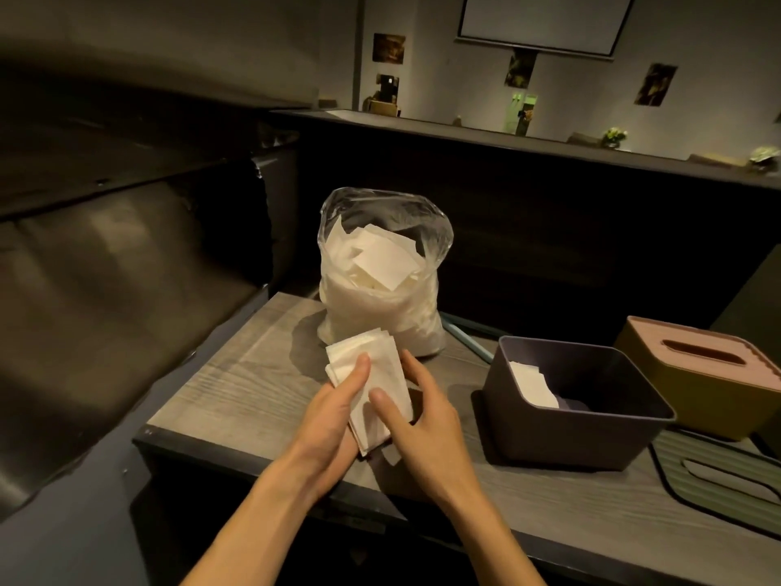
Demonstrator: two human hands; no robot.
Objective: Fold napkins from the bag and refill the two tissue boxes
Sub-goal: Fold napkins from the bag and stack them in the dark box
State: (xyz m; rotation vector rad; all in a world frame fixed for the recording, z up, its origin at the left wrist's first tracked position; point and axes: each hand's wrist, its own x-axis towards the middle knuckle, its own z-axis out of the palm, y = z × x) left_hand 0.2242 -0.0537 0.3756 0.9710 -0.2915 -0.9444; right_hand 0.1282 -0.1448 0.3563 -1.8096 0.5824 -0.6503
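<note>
Now your left hand [334, 410] and right hand [422, 412] both grip napkin stack [372, 365] over table [236, 374], just before bag [380, 285]. Dark box [574, 408] sits open at right, few napkins inside; lidded box [701, 370] beyond it.

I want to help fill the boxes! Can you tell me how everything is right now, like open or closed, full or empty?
Plastic bag: open at top, full of napkins.
Napkin stack: held by both hands above the table.
Left hand: grips the stack.
Right hand: grips the stack.
Dark tissue box: lid off, a few napkins inside.
Yellow tissue box: pink lid on.
Green lid: lying on table.
</note>
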